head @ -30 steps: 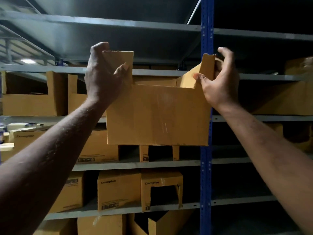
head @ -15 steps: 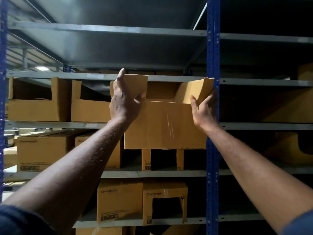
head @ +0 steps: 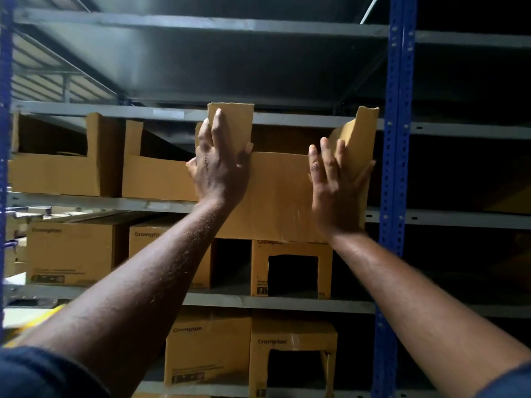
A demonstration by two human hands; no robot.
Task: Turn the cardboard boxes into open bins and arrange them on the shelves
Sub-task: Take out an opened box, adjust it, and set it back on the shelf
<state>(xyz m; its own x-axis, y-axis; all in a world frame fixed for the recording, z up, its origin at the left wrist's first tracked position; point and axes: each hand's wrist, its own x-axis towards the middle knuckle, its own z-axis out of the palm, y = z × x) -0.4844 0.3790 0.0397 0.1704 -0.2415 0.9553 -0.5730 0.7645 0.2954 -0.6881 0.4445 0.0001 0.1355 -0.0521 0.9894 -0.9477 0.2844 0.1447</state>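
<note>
A cardboard bin with a low cut front and two tall corner flaps is at the grey upper shelf, just left of the blue upright. Its front face reaches below the shelf's front edge. My left hand presses flat on the bin's left flap, fingers straight and pointing up, thumb at the cut edge. My right hand lies flat against the right side of the front face, fingers straight beside the right flap. Neither hand grips the bin.
Two more open bins stand on the same shelf to the left. The shelves below hold closed Crompton boxes and boxes with cut fronts. The bay right of the upright is dark.
The bin has gone up and forward toward the upper shelf. Both hands have let go of its flaps and now press flat against its front.
</note>
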